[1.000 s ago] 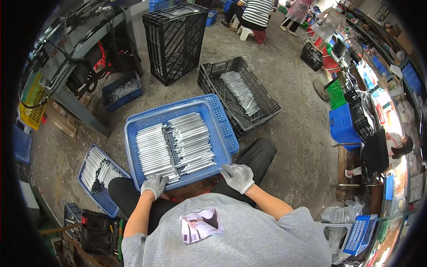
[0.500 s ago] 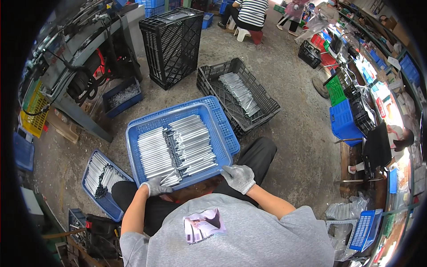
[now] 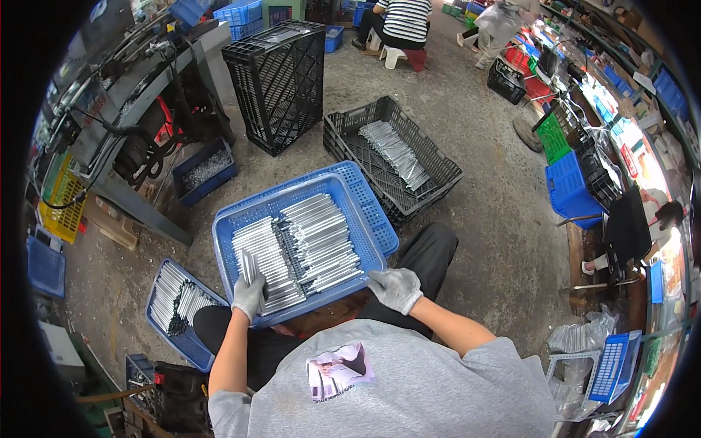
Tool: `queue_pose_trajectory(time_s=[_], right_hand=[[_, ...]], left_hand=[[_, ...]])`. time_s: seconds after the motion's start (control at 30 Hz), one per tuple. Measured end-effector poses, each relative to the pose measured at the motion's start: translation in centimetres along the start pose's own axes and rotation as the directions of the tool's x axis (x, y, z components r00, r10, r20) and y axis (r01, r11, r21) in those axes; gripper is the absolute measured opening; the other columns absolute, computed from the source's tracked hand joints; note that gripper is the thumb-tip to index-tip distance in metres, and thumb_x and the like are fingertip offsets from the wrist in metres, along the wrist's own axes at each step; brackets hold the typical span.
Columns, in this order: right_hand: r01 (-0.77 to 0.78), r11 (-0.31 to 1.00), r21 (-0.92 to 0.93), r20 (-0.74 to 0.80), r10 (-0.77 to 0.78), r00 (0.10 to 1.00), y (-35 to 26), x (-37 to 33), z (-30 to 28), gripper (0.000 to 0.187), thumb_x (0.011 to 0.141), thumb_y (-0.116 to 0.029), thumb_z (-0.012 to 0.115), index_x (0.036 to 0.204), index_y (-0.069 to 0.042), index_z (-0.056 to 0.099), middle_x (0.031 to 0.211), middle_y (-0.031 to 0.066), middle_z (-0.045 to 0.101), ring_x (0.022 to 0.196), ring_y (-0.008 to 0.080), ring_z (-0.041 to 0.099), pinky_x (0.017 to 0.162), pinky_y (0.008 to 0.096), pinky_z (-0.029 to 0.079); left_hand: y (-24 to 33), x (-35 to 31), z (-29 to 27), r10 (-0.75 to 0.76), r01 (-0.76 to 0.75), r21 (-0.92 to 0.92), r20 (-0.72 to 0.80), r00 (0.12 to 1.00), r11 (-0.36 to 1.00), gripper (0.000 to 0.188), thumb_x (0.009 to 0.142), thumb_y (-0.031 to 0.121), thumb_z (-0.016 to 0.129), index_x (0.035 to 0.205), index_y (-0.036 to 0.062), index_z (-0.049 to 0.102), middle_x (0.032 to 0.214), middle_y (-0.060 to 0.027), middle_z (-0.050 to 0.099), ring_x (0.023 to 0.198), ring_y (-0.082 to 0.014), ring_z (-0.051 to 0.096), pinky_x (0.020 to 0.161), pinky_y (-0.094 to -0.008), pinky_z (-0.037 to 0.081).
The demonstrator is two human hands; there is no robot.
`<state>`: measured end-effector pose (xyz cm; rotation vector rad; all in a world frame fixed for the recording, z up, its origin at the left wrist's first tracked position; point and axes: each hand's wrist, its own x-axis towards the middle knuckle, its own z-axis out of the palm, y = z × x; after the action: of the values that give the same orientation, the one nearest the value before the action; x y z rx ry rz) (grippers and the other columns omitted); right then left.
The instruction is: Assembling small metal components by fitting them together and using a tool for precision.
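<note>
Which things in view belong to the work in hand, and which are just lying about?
In use:
metal rods, some in the left hand
blue basket, right hand at its rim

Apparently lying about:
upright black crate
yellow crate
green crate

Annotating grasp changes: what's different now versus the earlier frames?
The left hand has shifted left from the near edge of the blue tray and now holds a small bunch of silvery rods over the tray's left side. The right hand stays at the tray's near right corner; the black crate hasn't moved.
</note>
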<state>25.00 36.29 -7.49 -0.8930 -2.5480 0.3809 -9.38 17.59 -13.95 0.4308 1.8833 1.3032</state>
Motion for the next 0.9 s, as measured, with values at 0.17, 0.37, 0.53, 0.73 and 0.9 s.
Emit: queue_pose_trajectory(time_s=[0.17,0.37,0.53,0.73,0.9], right_hand=[[-0.315,0.919,0.237,0.267,0.250,0.931,-0.8,6.7,-3.0,0.034,0.095,-0.039,0.060,0.086,-0.009,0.075,0.078,0.0093,0.075,0.068,0.0379,0.067,0.064,0.0441,0.052],[-0.382,0.707,0.595,0.489,0.058,0.870,-2.5,15.2,-2.1,0.035,0.094,-0.035,0.070,0.084,-0.003,0.079,0.062,0.0030,0.065,0.053,0.0129,0.051,0.054,0.0288,0.044],[-0.577,0.634,0.515,0.775,-0.056,0.630,-4.5,15.9,-0.2,0.028,0.092,-0.034,0.074,0.086,-0.007,0.080,0.066,0.0024,0.067,0.055,0.0100,0.052,0.053,0.0245,0.046],[-0.494,0.673,0.550,0.762,-0.162,0.628,-5.1,12.2,2.8,0.031,0.087,-0.035,0.078,0.082,-0.005,0.079,0.066,0.0021,0.066,0.058,0.0115,0.051,0.057,0.0267,0.048],[-0.504,0.627,0.595,0.755,-0.220,0.617,-6.1,11.3,1.0,0.030,0.086,-0.035,0.078,0.086,-0.005,0.079,0.070,0.0018,0.067,0.062,0.0120,0.053,0.062,0.0273,0.049]], left_hand=[[6.0,-5.4,6.5,-0.119,0.188,-0.455,0.177,0.977,0.870,0.029,0.098,0.027,0.071,0.113,0.0036,0.063,0.083,-0.0075,0.065,0.065,-0.0162,0.064,0.059,-0.0287,0.056],[6.5,-10.6,13.3,-0.032,0.458,-0.546,0.618,0.785,0.702,0.028,0.098,0.020,0.072,0.117,0.0046,0.059,0.094,-0.0100,0.066,0.077,-0.0188,0.066,0.069,-0.0312,0.058],[6.2,-11.6,14.4,-0.018,0.492,-0.458,0.718,0.695,0.740,0.030,0.099,0.021,0.070,0.121,0.0056,0.058,0.093,-0.0107,0.065,0.083,-0.0218,0.067,0.078,-0.0343,0.058],[6.6,-13.1,13.8,-0.022,0.521,-0.451,0.741,0.671,0.725,0.032,0.100,0.022,0.068,0.124,0.0065,0.056,0.099,-0.0120,0.065,0.087,-0.0230,0.068,0.080,-0.0351,0.057],[7.7,-14.3,13.5,-0.042,0.604,-0.476,0.763,0.646,0.639,0.031,0.101,0.022,0.067,0.126,0.0068,0.056,0.101,-0.0121,0.066,0.088,-0.0229,0.068,0.081,-0.0351,0.057]])
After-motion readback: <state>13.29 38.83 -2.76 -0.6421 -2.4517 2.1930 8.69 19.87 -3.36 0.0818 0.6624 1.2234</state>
